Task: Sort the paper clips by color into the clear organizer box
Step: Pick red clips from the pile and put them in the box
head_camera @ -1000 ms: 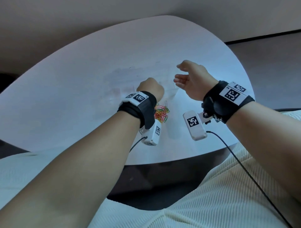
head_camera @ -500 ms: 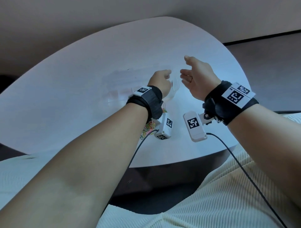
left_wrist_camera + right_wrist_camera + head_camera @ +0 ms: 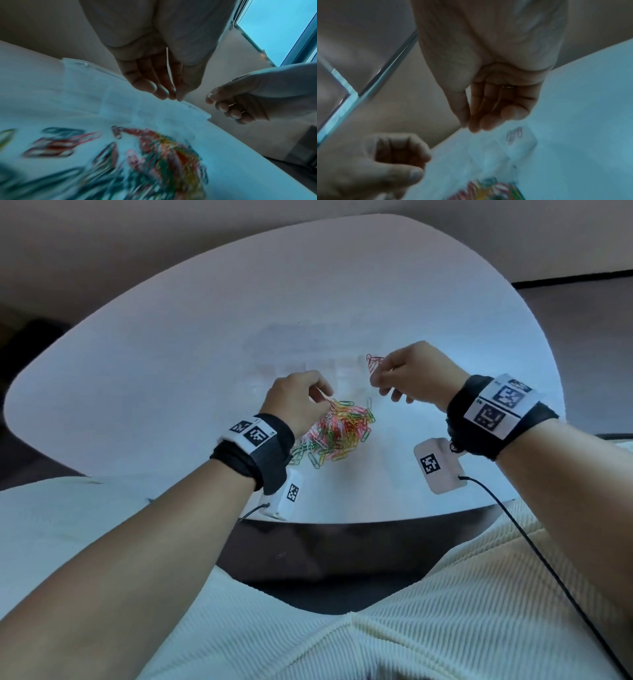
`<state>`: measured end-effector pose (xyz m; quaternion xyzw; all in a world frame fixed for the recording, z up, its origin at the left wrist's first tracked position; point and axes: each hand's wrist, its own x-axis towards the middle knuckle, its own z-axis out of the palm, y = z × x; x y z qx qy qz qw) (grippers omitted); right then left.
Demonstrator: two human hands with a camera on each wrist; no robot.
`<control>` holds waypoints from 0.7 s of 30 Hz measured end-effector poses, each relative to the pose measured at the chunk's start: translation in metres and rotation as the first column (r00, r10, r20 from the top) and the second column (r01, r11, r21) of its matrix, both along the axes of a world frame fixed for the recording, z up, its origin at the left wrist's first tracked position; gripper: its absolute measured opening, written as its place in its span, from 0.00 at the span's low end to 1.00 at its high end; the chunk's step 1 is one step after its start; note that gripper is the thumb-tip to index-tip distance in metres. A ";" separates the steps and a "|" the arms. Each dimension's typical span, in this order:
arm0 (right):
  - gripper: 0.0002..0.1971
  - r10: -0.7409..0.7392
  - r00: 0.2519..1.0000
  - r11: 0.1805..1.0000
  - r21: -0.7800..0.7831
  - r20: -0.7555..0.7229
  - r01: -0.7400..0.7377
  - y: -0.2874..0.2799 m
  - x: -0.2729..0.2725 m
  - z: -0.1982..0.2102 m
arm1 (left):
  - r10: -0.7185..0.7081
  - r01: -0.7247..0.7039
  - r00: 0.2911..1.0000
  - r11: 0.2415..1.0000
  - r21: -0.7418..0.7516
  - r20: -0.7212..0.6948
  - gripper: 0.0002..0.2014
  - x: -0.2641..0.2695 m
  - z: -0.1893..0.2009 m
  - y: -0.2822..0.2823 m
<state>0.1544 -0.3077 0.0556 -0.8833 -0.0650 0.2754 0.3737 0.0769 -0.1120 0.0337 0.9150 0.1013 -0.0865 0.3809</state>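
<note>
Left hand [image 3: 297, 402]: fingers pinched on a pale paper clip [image 3: 325, 398], just above the pile's far left edge.
Right hand [image 3: 412, 374]: fingertips pressed together; whether they hold anything cannot be told.
Paper clip pile [image 3: 337, 434]: mixed colors, on the white table [image 3: 154, 378], near side.
Clear organizer box [image 3: 120, 94]: just beyond the pile; red clips [image 3: 374, 362] in its right compartment.

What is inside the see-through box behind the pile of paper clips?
Red paper clips lie in the clear organizer box at its right end, beside the right hand. The other compartments look washed out, and the hands cover some, so I cannot tell what they hold.
</note>
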 end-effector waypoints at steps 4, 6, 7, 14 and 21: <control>0.03 0.250 0.967 0.934 -0.250 -0.049 -0.254 0.006 -0.024 -0.025 | 0.061 -0.037 0.984 0.989 0.145 -0.168 0.05 -0.038 -0.029 0.027; 0.05 0.290 0.956 0.912 -0.288 -0.051 -0.292 0.008 -0.035 -0.039 | 0.098 -0.044 0.960 0.978 0.203 -0.263 0.05 -0.051 -0.039 0.039; 0.06 0.317 0.948 0.900 -0.306 -0.031 -0.311 0.009 -0.039 -0.046 | 0.107 -0.044 0.951 0.975 0.216 -0.290 0.06 -0.055 -0.040 0.043; 0.11 0.429 0.896 0.841 -0.415 0.119 -0.347 0.010 -0.049 -0.063 | 0.047 0.004 0.961 0.983 0.186 -0.271 0.08 -0.056 -0.032 0.041; 0.08 0.445 0.878 0.817 -0.483 0.178 -0.316 0.008 -0.047 -0.063 | -0.081 0.168 0.953 0.943 0.289 -0.292 0.07 -0.070 -0.034 0.034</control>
